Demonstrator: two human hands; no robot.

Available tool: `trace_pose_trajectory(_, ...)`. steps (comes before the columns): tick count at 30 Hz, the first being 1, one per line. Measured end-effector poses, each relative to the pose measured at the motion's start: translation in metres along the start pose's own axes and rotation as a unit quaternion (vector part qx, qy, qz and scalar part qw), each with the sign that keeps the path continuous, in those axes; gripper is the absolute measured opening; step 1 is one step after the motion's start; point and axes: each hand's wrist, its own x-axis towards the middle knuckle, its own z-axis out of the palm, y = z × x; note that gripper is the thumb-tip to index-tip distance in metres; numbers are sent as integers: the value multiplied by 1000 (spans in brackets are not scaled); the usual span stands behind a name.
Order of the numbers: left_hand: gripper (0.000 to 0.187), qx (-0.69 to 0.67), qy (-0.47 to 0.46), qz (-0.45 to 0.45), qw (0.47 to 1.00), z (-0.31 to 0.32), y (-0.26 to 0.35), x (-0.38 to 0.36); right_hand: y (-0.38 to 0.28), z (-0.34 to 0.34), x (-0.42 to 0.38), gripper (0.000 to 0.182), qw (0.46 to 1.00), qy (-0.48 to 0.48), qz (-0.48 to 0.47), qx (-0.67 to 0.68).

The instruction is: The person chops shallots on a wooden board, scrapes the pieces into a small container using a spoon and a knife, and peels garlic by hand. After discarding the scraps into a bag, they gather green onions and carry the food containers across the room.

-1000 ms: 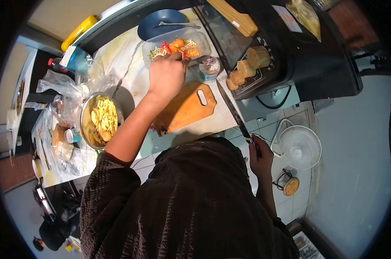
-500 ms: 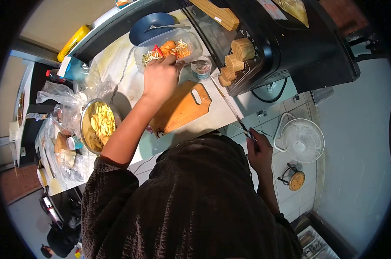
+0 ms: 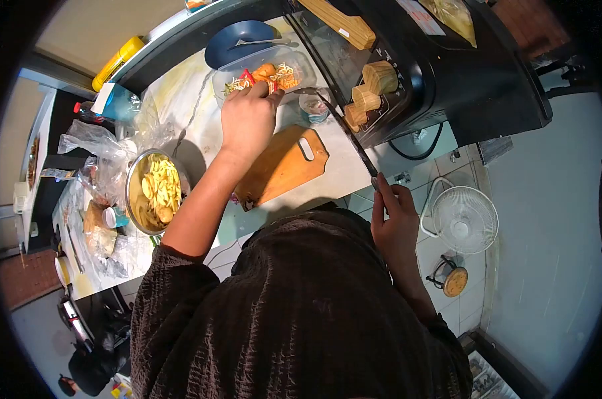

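Observation:
My left hand (image 3: 249, 121) is over the near side of a clear plastic container (image 3: 303, 62) with bean sprouts, red pepper and orange pieces in it. Its fingers close on a spoon (image 3: 303, 91), which extends right over a small clear cup (image 3: 313, 109). In my right hand (image 3: 394, 223), beyond the counter's front edge, is a long, thin knife (image 3: 356, 143), seen nearly edge-on. The knife slants up and left, its tip overlapping the spoon's end in this view. A wooden cutting board (image 3: 282, 163) lies below the container.
A metal bowl of yellow slices (image 3: 131, 197) stands left of my forearm, near plastic bags (image 3: 95, 142). Behind the container is a dark blue plate (image 3: 224, 45) with a fork. A black oven (image 3: 447, 80) with wooden knobs borders the right; a white fan (image 3: 466, 219) stands on the floor.
My right hand has raised the knife up and slightly left, bringing its tip to the spoon. The spoon now reaches farther right over the cup. My left hand stays at the container.

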Motion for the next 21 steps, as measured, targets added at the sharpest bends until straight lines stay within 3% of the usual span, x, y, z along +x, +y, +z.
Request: trace_pose_trajectory(21,10,-61,36,14,997,15,-6,2,-25,3,-1,34,999,20,7,-37)
